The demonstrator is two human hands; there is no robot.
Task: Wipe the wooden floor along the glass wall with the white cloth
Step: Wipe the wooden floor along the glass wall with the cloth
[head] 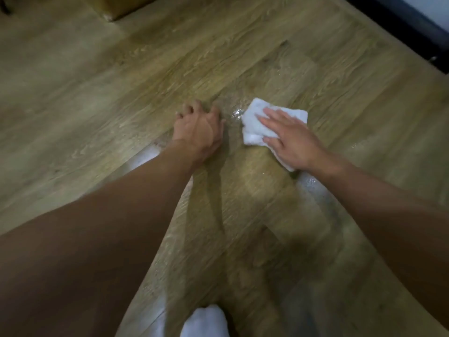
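Head view: wiping in hand, cloth pressed flat to the floor.
Right hand lies spread, fingers apart, on the cloth; left hand, fingers curled, props on the floor just beside it. Wet streaks touch the cloth, well short of the dark frame. Next, likely a firm push toward that frame.

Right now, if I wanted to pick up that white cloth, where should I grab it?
Probably the far left corner of the white cloth, pinched from above. It lies folded flat on the wet wooden floor, and the right hand presses its near side, leaving that corner bare.
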